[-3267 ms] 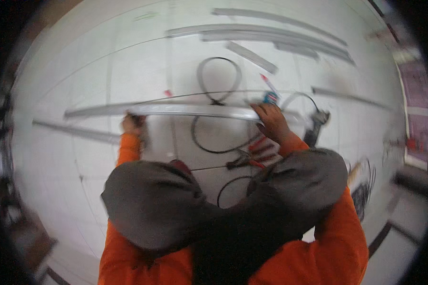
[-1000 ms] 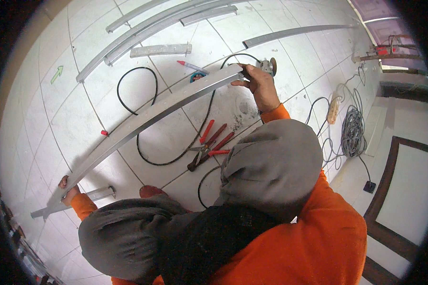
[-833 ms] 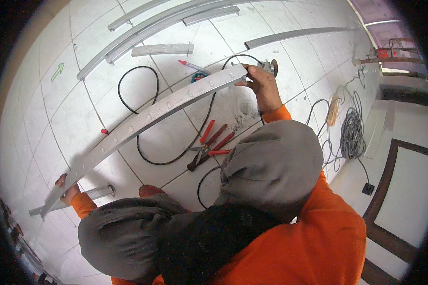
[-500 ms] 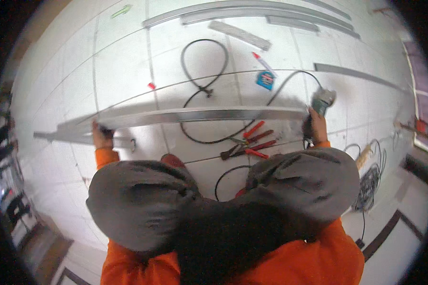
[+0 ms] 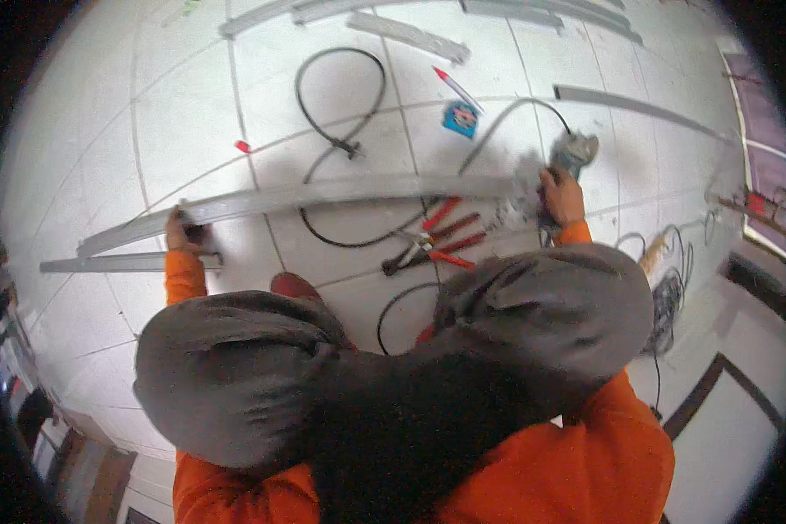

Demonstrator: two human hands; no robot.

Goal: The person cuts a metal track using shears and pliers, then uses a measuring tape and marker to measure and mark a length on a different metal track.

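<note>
My left hand (image 5: 186, 229) is closed round a long silver metal channel (image 5: 358, 191) near its left part. My right hand (image 5: 561, 196) has its fingers curled on the channel's right end, just below a corded angle grinder (image 5: 575, 155). A second channel (image 5: 96, 264) lies on the floor under the left end of the held one. Beyond the channel are a blue tape measure (image 5: 461, 120), a marker (image 5: 457, 87) and a small red piece (image 5: 243, 147). Red-handled cutters and pliers (image 5: 441, 249) lie between the channel and my knees, on a black cable loop.
More metal channels (image 5: 637, 113) and a short pale piece (image 5: 406, 37) lie farther out on the tiled floor (image 5: 96, 175). A power strip (image 5: 653, 253) and coiled cable (image 5: 666, 310) are beside my right knee, near a doorway with pale purple panels (image 5: 755, 140).
The view swung right and has turned back, so the held channel again runs crosswise. Compared with the oldest frame, my right hand is farther right, at the channel's end. Both hands keep their hold.
</note>
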